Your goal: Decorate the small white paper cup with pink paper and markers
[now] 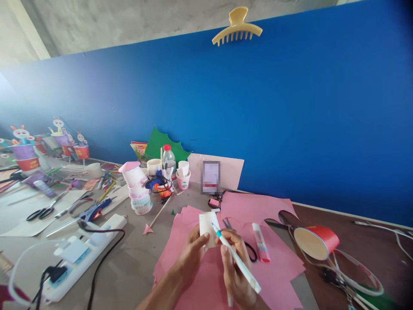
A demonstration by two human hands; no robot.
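My left hand (191, 254) grips a small white piece of paper (207, 220) between thumb and fingers, over pink paper sheets (174, 247). In my right hand (232, 280) is a white marker (242, 268) with a teal band, its tip pointing at the face of the white piece. Whether the tip touches cannot be made out. Beside the right hand lie a glue stick (260, 243) with a red base and black-handled scissors (250, 251), partly hidden by that hand.
A stack of decorated paper cups (137, 189), a plastic bottle (168, 159) and a phone-like screen (211, 177) stand behind. To the left are a power strip (85, 258), a blue glue gun (97, 211) and scissors (45, 211). A red paper cup (318, 242) lies at right.
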